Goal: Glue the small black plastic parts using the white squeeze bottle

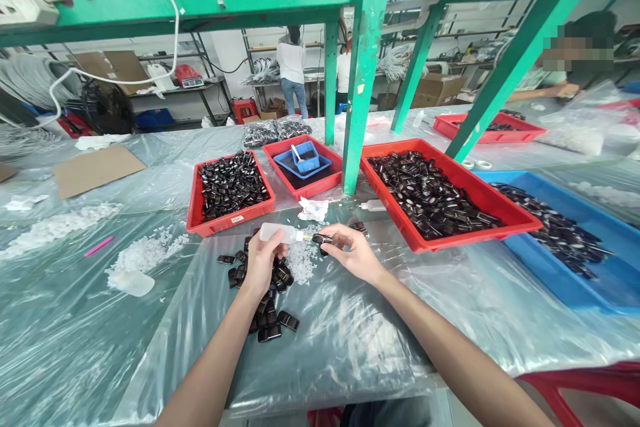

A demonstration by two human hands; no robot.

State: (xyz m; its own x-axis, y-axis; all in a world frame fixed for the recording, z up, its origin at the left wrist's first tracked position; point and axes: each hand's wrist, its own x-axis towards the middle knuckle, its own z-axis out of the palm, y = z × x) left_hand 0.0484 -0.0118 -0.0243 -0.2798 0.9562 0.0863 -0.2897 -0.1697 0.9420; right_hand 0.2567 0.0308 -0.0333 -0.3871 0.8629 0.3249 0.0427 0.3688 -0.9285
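My left hand (263, 259) is closed round a small clear squeeze bottle (277, 233), its nozzle pointing right. The nozzle tip touches a small black plastic piece (321, 239) pinched in the fingers of my right hand (351, 250). Both hands hover over a plastic-covered table. Under my left wrist lies a loose heap of black pieces (265, 293). A scatter of white granules (300, 260) lies between the hands.
Behind the hands stand a red tray of black pieces (196, 207), a red tray holding a blue tub (305, 159), and a larger red tray (505, 210). A blue tray (610, 280) sits right. A green post (363, 80) rises mid-table. People work beyond.
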